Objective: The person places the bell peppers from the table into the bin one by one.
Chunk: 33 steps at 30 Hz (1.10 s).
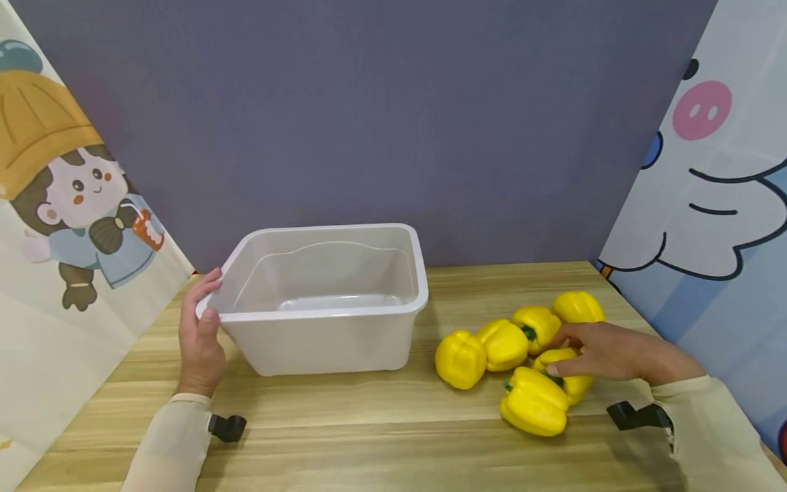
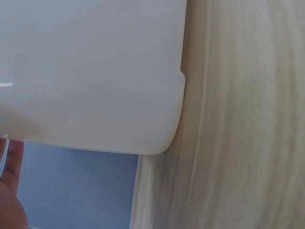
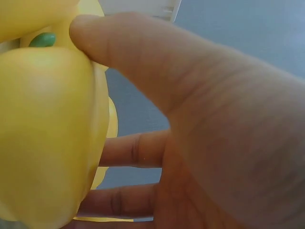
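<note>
A white plastic bin (image 1: 326, 345) stands on the table with its open top upward; no contents show inside. My left hand (image 1: 201, 342) grips its left rim, thumb on the near side and fingers over the edge. On the right lie several yellow bell peppers with green stems. My right hand (image 1: 617, 352) holds one bell pepper (image 1: 576, 387) between thumb and fingers, low among the others. In the right wrist view the thumb (image 3: 119, 40) lies across the pepper near a green stem, and the fingertips are hidden behind it.
Another bell pepper (image 1: 533, 403) lies closest to me, and one more (image 1: 460, 360) sits nearest the bin. The wooden table (image 1: 369, 437) ends at a grey back panel (image 1: 393, 123). Cartoon-printed panels flank both sides.
</note>
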Tool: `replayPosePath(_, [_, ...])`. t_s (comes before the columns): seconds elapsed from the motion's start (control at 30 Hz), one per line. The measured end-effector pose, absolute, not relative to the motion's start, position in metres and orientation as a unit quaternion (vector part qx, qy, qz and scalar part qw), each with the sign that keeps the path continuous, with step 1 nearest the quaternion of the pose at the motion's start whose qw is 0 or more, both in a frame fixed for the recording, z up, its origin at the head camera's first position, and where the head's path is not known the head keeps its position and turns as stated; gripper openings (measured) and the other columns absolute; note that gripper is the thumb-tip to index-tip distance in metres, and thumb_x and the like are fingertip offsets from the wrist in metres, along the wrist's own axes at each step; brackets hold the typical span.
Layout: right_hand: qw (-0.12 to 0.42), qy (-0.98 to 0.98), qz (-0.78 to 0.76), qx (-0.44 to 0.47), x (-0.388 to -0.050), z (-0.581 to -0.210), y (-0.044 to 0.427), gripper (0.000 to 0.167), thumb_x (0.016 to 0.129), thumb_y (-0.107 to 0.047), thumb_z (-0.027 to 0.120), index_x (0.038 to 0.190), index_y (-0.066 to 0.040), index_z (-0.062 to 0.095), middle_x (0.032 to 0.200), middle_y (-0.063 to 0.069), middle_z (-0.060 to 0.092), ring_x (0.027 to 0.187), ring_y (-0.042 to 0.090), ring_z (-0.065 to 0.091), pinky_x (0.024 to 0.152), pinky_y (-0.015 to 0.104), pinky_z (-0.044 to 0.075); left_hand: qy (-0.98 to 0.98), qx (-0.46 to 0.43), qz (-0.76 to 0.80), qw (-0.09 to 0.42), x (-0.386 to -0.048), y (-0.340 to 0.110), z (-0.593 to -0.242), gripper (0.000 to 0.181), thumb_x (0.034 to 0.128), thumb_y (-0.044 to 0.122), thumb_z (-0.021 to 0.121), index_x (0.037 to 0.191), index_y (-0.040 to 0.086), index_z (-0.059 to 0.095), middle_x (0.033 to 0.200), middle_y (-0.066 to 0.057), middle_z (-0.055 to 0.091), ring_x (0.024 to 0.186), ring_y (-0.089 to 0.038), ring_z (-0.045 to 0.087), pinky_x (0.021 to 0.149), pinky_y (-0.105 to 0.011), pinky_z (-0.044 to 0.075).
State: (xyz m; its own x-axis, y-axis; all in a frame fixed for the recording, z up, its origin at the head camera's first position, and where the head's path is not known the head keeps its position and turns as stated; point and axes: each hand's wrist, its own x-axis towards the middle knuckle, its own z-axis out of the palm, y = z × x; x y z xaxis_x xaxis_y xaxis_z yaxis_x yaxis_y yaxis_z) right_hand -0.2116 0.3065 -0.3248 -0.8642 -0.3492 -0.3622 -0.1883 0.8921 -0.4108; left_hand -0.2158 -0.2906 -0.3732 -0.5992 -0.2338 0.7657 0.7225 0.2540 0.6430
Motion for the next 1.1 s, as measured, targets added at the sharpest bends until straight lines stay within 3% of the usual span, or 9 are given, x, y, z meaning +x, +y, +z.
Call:
replayPosePath(0.53, [0.227, 0.944, -0.196, -0.135, -0.211, -0.3249, 0.3049, 0.064, 0.087, -0.05, 0.072, 0.125, -0.001, 0.056, 0.11, 0.007, 0.064, 0.096, 0.024, 0.059, 0.078, 0.045, 0.05, -0.678, -0.184, -0.577, 0.417, -0.2162, -0.2918, -0.3753, 0.048, 0.1003, 0.025, 0.045, 0.133, -0.01, 0.051, 0.147, -0.017, 0.048, 0.139, -0.027, 0.037, 0.111, -0.029, 0.03])
replayPosePath(0.9, [0.234, 0.94, -0.202, -0.147, -0.2116, -0.327, 0.305, 0.053, 0.092, -0.047, 0.068, 0.123, -0.006, 0.057, 0.113, 0.007, 0.063, 0.098, 0.024, 0.058, 0.077, 0.043, 0.048, -0.683, -0.182, -0.577, 0.409, -0.2138, -0.2894, -0.3723, 0.048, 0.0999, 0.025, 0.044, 0.134, -0.009, 0.05, 0.148, -0.016, 0.046, 0.139, -0.026, 0.037, 0.11, -0.029, 0.032])
replayPosePath(1.1, [0.236, 0.938, -0.205, -0.153, -0.2126, -0.3257, 0.3046, 0.055, 0.093, -0.045, 0.067, 0.127, -0.004, 0.057, 0.12, 0.01, 0.062, 0.105, 0.028, 0.059, 0.081, 0.048, 0.049, -0.689, -0.171, -0.576, 0.405, -0.2127, -0.2892, -0.3723, 0.047, 0.1004, 0.025, 0.043, 0.135, -0.006, 0.051, 0.149, -0.014, 0.046, 0.14, -0.025, 0.036, 0.111, -0.03, 0.031])
